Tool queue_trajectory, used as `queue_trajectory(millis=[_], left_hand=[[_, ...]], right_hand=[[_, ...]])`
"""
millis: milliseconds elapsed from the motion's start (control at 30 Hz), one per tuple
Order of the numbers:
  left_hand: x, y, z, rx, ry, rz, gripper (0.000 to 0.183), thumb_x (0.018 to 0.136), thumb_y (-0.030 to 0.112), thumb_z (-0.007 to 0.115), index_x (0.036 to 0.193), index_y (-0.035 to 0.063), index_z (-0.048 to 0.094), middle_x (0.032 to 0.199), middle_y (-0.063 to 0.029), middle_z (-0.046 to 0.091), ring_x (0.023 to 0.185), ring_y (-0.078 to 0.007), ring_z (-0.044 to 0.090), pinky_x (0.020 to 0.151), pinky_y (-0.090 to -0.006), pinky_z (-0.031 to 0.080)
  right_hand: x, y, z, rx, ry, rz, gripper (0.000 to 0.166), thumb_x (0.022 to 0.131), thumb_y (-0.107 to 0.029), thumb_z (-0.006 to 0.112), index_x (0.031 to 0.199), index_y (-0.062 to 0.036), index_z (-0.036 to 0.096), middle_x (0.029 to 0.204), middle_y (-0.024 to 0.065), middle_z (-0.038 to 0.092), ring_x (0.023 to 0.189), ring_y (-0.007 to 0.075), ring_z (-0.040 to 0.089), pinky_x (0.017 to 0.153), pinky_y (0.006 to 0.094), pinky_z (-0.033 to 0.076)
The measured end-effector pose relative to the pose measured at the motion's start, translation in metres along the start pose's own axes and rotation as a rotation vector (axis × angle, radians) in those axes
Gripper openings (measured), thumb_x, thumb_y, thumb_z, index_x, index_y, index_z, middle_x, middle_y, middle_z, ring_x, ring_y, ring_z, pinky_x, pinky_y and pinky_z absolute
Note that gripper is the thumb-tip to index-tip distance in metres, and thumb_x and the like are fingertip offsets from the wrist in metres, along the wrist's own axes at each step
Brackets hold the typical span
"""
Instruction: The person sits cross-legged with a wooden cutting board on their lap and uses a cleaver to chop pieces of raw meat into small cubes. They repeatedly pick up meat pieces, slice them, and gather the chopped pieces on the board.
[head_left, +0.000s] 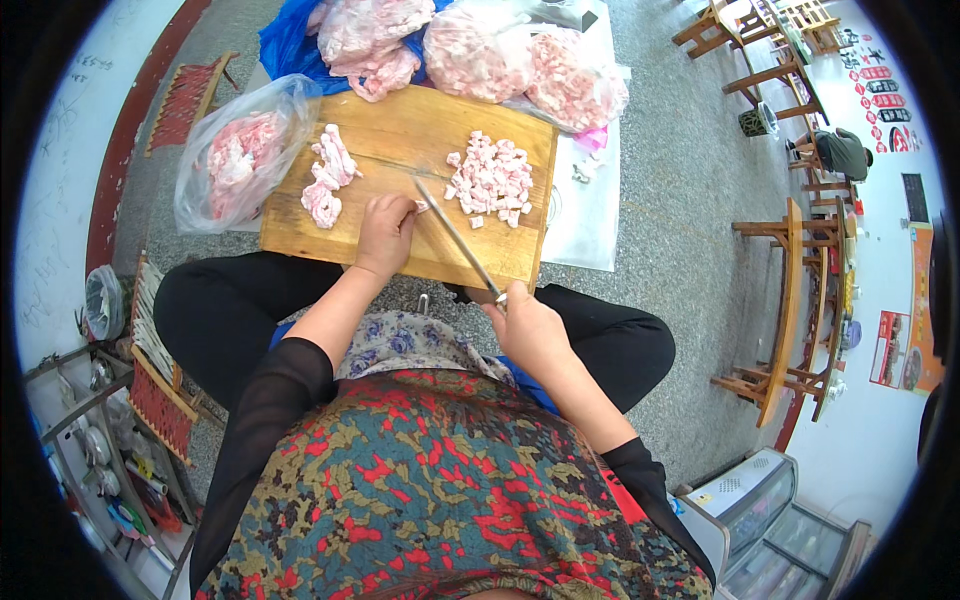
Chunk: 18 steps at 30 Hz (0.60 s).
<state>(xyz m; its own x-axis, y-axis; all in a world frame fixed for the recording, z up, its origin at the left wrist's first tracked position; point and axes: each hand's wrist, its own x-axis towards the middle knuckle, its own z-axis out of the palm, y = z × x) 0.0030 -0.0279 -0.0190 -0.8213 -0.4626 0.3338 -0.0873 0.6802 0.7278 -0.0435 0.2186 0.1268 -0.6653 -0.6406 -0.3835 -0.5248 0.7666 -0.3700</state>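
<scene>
My right hand (529, 326) grips the handle of a knife (461, 244), its blade slanting up and left over the wooden cutting board (420, 135). Close to the blade, my left hand (388, 231) pinches a small piece of pale pink raw fat (422, 205); its far end is hidden by the fingers. Left of that hand lie uncut strips of raw fat (330, 176). On the right half of the board is a pile of diced fat (491, 178), with a few cubes loose at its edge.
Clear plastic bags of diced fat (476, 56) and a blue bag (289, 45) with larger pieces sit beyond the board. Another clear bag of raw meat (244, 161) leans at its left. Wooden benches (784, 315) and a seated person (840, 154) are off right.
</scene>
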Motion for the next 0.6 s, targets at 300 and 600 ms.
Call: queue_trajectory(millis=[300, 600], left_hand=[[0.004, -0.008, 0.002, -0.007, -0.034, 0.040, 0.032, 0.075, -0.005, 0.062, 0.105, 0.0030, 0.069, 0.104, -0.0164, 0.065, 0.099, -0.0387, 0.057, 0.091, -0.0449, 0.048], [-0.002, 0.009, -0.006, -0.039, 0.071, -0.086, 0.022, 0.081, 0.002, 0.068, 0.102, 0.0037, 0.064, 0.101, -0.0166, 0.062, 0.103, -0.0383, 0.057, 0.088, -0.0439, 0.048]], right_hand=[[0.069, -0.038, 0.022, -0.009, -0.069, 0.033, 0.030, 0.097, -0.028, 0.060, 0.103, 0.0006, 0.051, 0.085, 0.0254, 0.069, 0.080, 0.0436, 0.069, 0.071, 0.0518, 0.054], [0.038, -0.005, 0.006, 0.020, -0.094, 0.087, 0.036, 0.097, -0.034, 0.062, 0.106, -0.0005, 0.051, 0.086, 0.0262, 0.069, 0.085, 0.0444, 0.069, 0.074, 0.0509, 0.054]])
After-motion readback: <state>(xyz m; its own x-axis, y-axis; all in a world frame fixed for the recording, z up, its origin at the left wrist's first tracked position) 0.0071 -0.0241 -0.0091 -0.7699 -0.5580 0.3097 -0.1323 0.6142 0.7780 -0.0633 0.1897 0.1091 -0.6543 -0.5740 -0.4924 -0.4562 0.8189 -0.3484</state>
